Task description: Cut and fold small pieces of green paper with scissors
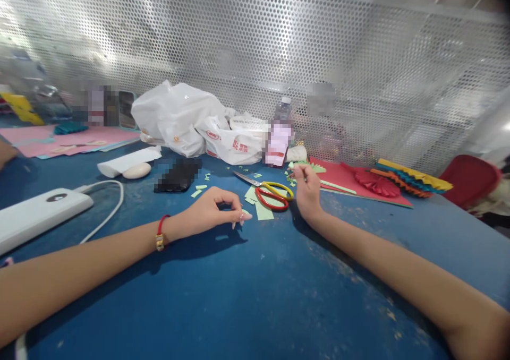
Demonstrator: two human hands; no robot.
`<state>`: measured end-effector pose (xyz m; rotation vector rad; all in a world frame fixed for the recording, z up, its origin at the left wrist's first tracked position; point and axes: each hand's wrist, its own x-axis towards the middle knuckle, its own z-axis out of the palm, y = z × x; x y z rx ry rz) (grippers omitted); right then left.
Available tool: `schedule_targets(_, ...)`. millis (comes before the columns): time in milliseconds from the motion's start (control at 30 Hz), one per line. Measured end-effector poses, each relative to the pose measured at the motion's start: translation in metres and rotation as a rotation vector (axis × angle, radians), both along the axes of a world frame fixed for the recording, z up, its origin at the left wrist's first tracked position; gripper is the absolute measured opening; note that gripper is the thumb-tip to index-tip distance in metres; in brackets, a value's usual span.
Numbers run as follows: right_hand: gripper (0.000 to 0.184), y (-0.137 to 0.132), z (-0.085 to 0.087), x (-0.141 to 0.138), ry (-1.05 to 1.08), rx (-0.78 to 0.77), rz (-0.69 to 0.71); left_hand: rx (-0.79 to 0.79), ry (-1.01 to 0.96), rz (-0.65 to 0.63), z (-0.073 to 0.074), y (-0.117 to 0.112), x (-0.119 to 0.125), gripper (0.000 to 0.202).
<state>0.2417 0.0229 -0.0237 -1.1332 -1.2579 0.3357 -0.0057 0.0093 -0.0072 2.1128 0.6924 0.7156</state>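
My left hand [215, 208] is closed in a pinch just above the table, with a small piece of pale green paper [245, 211] showing at its fingertips. My right hand [307, 190] is raised with its fingers curled together beside green paper scraps; what they hold, if anything, I cannot make out. Between the hands lie scissors [272, 203] with one red and one yellow handle, blades pointing left, on top of pale green paper pieces [263, 211]. Behind my right hand is a pleated green paper [317, 167], and a narrow green strip [338, 187] lies to its right.
Red paper [334, 175] bears a red fan fold [376, 183], near yellow, blue and orange pleated strips [414, 177]. A phone [278, 143] stands before white plastic bags [187, 118]. Left are a black phone [179, 175], a white power bank [43, 216] with cable, and pink paper [32, 139].
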Motion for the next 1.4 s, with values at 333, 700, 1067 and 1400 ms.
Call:
schedule_targets(333, 0.023, 0.026, -0.017, 0.022, 0.206, -0.099, -0.105, 0.050, -0.138, 0.265, -0.002, 0.007, -0.001, 0.028)
schedule_targets(700, 0.024, 0.021, -0.012, 0.019, 0.276, -0.130, -0.112, 0.326, 0.136, 0.219, -0.006, 0.005, -0.004, 0.030)
schedule_targets(1067, 0.024, 0.019, -0.011, 0.014, 0.274, -0.113, -0.088, 0.277, 0.204, 0.166, -0.005, 0.006, -0.003, 0.020)
schedule_targets(1400, 0.017, 0.009, -0.003, 0.006, 0.165, -0.058, 0.004, 0.196, 0.074, 0.141, 0.000, -0.008, 0.001, 0.022)
